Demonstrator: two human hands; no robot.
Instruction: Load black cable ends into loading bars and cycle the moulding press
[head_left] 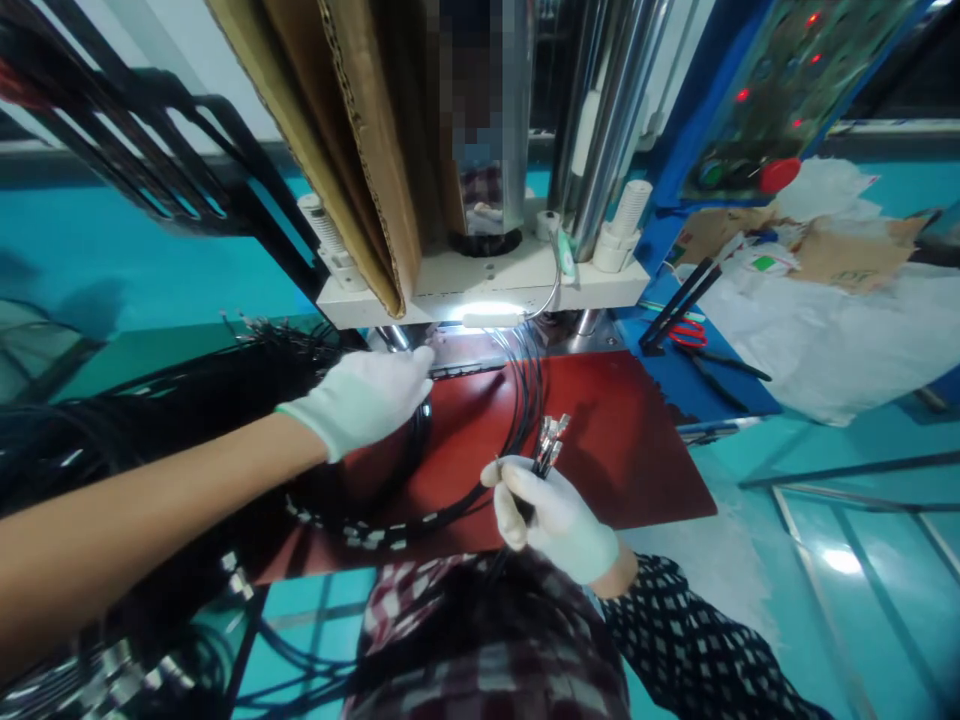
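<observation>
My right hand (551, 520), in a white glove, is closed around a bundle of black cables. Their silver metal connectors (553, 440) stick up above the fingers. My left hand (367, 398), also gloved, reaches to the left front of the press bed, beside a dark strip (469, 371). Its fingers are pressed together, and what they hold, if anything, is hidden. Black cables (531, 390) run in a curve from under the lit press plate (420, 300) down over the red mat (600, 440). More connectors (375, 537) lie at the mat's near edge.
Heaps of black cable (150, 390) fill the left side. Cardboard (375, 150) leans against the press. At right are red-handled scissors (686, 333), dark pliers (720, 378), a white plastic bag (832, 340) and a control box with a red button (780, 176).
</observation>
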